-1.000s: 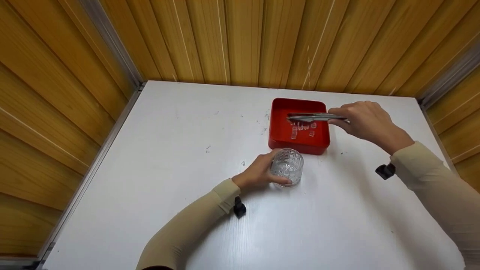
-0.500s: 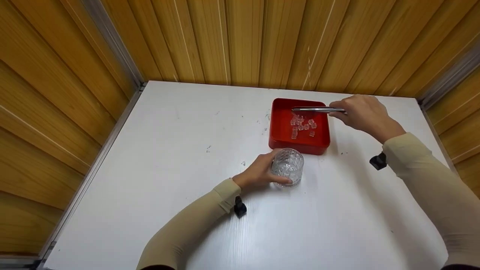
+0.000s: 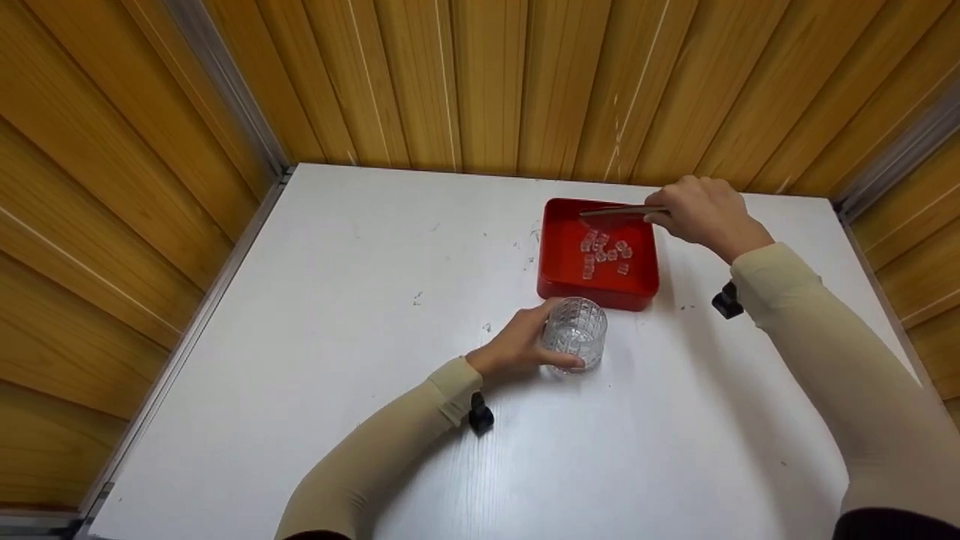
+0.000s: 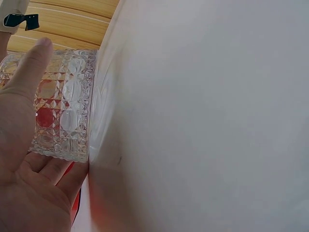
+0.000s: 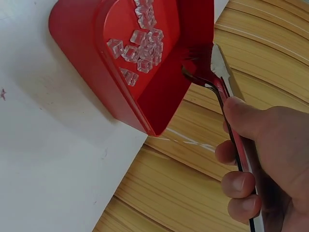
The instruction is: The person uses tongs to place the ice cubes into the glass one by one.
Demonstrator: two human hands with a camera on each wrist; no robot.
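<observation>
My left hand (image 3: 517,341) holds a clear cut-glass tumbler (image 3: 577,334), thumb on the near side and fingers behind. The tumbler stands upright on the white table, just in front of a red square tray (image 3: 555,289). In the right wrist view, my right hand (image 5: 270,154) grips a pair of shiny metal tongs (image 5: 229,116), thumb on one side and fingers curled round the other. Their tips reach over the tray's back part, apart from the cubes. Several clear ice-like cubes (image 5: 145,50) lie on the tray floor. Nothing shows between the tips.
The white table (image 3: 337,300) carries small dark marks. Wood-look panels (image 3: 480,90) stand along its back and sides, with a grey metal frame post (image 3: 225,82) at the left corner. Black camera mounts sit at both wrists, the left one (image 3: 480,414) close over the table.
My right hand has moved back and slightly left, lifting the tongs away from the cubes, which now show more fully. The left hand and tumbler have stayed in place.
</observation>
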